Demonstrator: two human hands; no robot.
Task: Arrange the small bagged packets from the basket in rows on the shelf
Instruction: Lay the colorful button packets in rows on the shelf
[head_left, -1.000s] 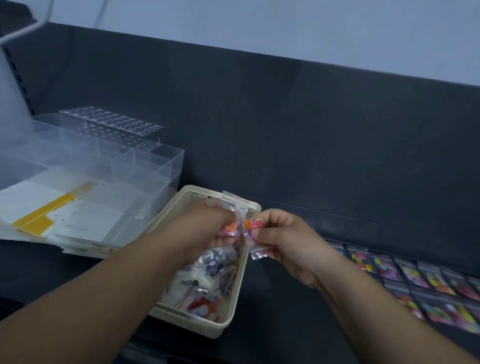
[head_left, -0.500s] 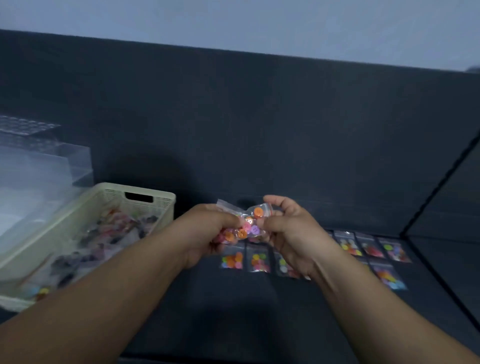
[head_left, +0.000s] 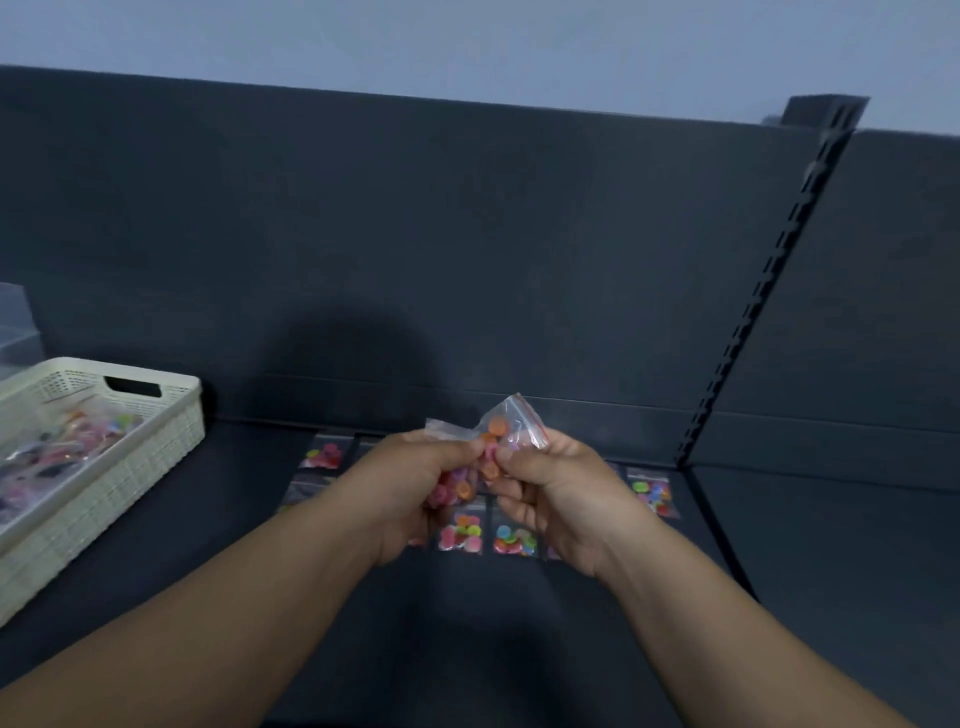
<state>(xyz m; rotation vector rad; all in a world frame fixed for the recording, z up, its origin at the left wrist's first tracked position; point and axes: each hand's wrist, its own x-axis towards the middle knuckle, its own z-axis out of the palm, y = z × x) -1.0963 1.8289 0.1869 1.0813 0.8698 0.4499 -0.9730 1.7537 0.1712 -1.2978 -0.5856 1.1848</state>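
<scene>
Both hands meet above the dark shelf (head_left: 467, 649), holding small clear zip packets of coloured buttons. My left hand (head_left: 415, 483) grips a bunch of packets (head_left: 457, 486). My right hand (head_left: 550, 488) pinches one packet with a red zip strip (head_left: 511, 423), which sticks up between the hands. Under and around the hands, several packets lie flat in rows on the shelf, such as one packet at the left (head_left: 324, 454), one in the front row (head_left: 514, 540) and one at the right (head_left: 652, 491). The cream plastic basket (head_left: 156, 441) at the left holds more packets.
The shelf's dark back panel (head_left: 467, 260) rises behind the rows. A slotted upright (head_left: 748, 322) divides this bay from the bay to the right. A clear plastic box corner (head_left: 13, 317) shows at the far left edge behind the basket.
The view has swung to the right, so the basket now sits at the left edge. Both hands carried the packets from over the basket to above the rows on the shelf.
</scene>
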